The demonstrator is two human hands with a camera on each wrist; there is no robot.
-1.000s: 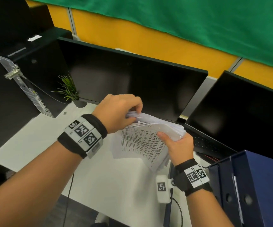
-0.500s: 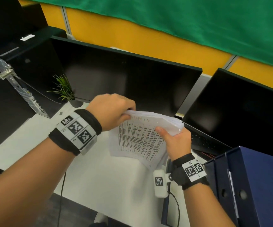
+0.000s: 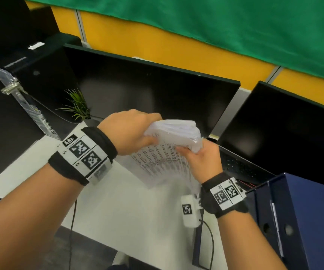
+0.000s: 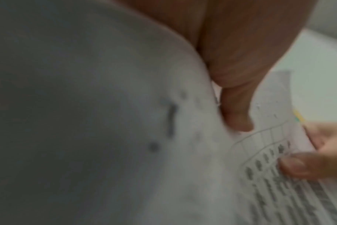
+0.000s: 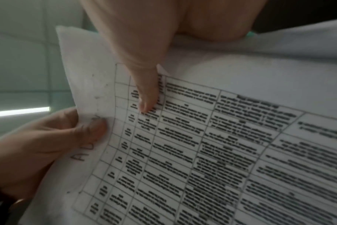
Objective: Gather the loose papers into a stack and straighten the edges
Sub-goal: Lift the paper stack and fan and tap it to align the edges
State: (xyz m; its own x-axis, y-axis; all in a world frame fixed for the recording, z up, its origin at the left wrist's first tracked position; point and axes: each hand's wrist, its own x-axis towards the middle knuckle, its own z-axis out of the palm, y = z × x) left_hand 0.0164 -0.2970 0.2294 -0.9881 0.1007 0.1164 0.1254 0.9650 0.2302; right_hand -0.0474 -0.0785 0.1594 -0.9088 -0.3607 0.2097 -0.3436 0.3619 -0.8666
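A thick bundle of printed papers (image 3: pixel 163 156) is held upright above the white desk (image 3: pixel 118 215), its top edge curled over. My left hand (image 3: pixel 137 133) grips the bundle's upper left edge, thumb on the front sheet. My right hand (image 3: pixel 196 158) pinches the upper right side, thumb pressed on the printed table. In the right wrist view the top sheet (image 5: pixel 212 152) shows a ruled table, with my right thumb (image 5: pixel 146 85) on it and my left hand (image 5: pixel 54 137) holding its edge. The left wrist view is blurred; the paper (image 4: pixel 183 152) fills it beside my left thumb (image 4: pixel 237 106).
Two dark monitors (image 3: pixel 153 98) (image 3: pixel 285 133) stand behind the papers, with a keyboard (image 3: pixel 243 168) under the right one. Dark blue binders (image 3: pixel 301 221) stand at the right. A small green plant (image 3: pixel 77 106) and a black cabinet (image 3: pixel 11 94) are at the left.
The bundle has risen and come closer together between my hands. Its top edge now curls over more, and my left hand has shifted right along it.
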